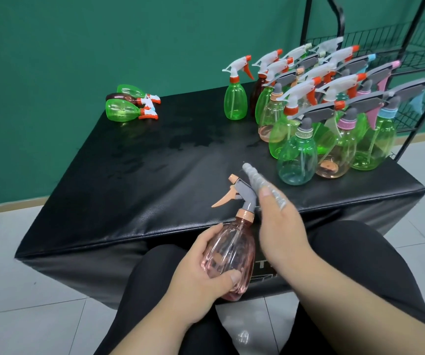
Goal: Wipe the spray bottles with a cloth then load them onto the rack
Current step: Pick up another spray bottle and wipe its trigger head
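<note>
Fingers of the left hand [201, 262] wrap tight round the pink bottle [231, 257], holding it steady over the lap by the worktop [129, 188]. The right hand [280, 226], grip apart, hovers beside it; no cloth shows. The rack [411, 60] waits behind.

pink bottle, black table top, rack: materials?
Pink bottle: clear tinted plastic, glossy; you see through it. Its sprayer head looks like opaque matte plastic. Table top: likely padded faux leather, fine grain, soft sheen. Rack: thin black wire, probably coated metal.
</note>
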